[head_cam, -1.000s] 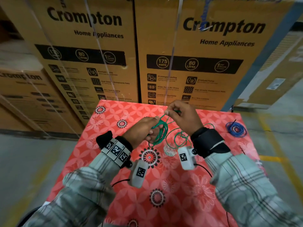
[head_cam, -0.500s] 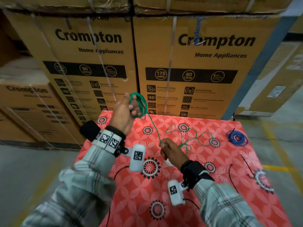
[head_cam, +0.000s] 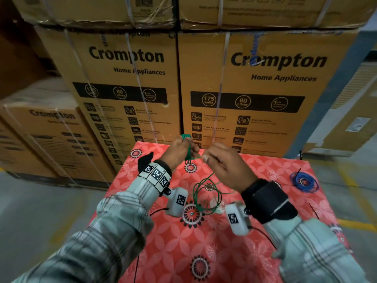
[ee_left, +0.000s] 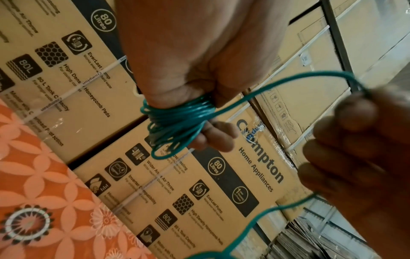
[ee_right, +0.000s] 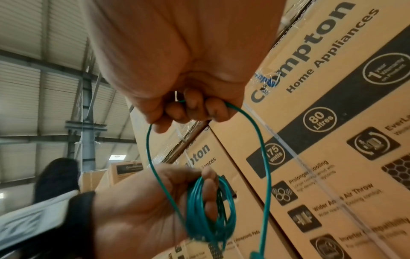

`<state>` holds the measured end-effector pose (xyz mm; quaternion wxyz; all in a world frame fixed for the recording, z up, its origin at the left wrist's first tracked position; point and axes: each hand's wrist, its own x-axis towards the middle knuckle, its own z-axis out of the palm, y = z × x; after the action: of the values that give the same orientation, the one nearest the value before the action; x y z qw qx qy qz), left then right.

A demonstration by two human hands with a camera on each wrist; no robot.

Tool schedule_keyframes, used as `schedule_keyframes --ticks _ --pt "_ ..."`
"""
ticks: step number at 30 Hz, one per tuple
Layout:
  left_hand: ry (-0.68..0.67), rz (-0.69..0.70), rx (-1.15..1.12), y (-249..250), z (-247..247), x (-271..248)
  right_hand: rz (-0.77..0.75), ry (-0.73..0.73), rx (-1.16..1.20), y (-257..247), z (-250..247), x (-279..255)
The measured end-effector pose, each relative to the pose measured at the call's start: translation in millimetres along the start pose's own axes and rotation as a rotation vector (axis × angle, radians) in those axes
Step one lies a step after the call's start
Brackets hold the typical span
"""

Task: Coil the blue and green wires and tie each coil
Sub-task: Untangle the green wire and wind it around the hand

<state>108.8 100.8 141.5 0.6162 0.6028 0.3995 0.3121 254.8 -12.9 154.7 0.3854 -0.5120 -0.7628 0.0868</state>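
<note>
Swung back together, left hand [head_cam: 179, 149] gripping green coil [head_cam: 188, 149], right hand [head_cam: 222, 166] pinching loose strand, next loop due.

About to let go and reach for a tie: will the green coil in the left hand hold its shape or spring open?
Likely springs: the green coil loops splay unevenly where the left hand grips it. The loose green tail keeps curls, suggesting springy wire. Probably light.

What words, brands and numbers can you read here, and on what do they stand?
"Crompton", "Home Appliances": right carton, left carton.
"175 watts", "80 Litres": black band on the right carton.
"80L": icon on that carton.
Feature captions, top cartons' print: too blurred.
Wrist markers: patterns, no words.
</note>
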Motion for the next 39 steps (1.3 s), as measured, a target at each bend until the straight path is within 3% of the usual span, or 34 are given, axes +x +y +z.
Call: schedule_keyframes --ticks 5,9,13,16,21,25,28,32,39 --pt "-0.172 -0.025 -0.05 -3 14 -11 0.055 0.187 -0.095 25 -20 30" --pt "-0.323 -0.093 -0.293 0 18 -15 0.148 0.167 -0.157 60 -26 41" --pt "-0.406 -0.115 -0.458 15 15 -13 0.355 0.19 0.087 76 -3 33" --pt "-0.359 -0.071 -0.531 25 17 -6 0.452 0.143 0.359 83 27 13" --pt "-0.066 0.09 -0.578 38 10 8 0.623 0.115 0.531 89 74 -29" --pt "0.094 0.202 -0.549 51 -6 19 0.46 0.089 0.259 92 84 -60" --pt "0.147 0.155 -0.438 42 -12 26 0.241 -0.047 0.055 79 71 -60" --pt "0.116 0.059 -0.261 11 -3 25 0.006 -0.191 -0.126 51 47 -31" --pt "-0.113 -0.041 -0.046 -13 18 6 0.043 0.047 -0.236 43 1 17"
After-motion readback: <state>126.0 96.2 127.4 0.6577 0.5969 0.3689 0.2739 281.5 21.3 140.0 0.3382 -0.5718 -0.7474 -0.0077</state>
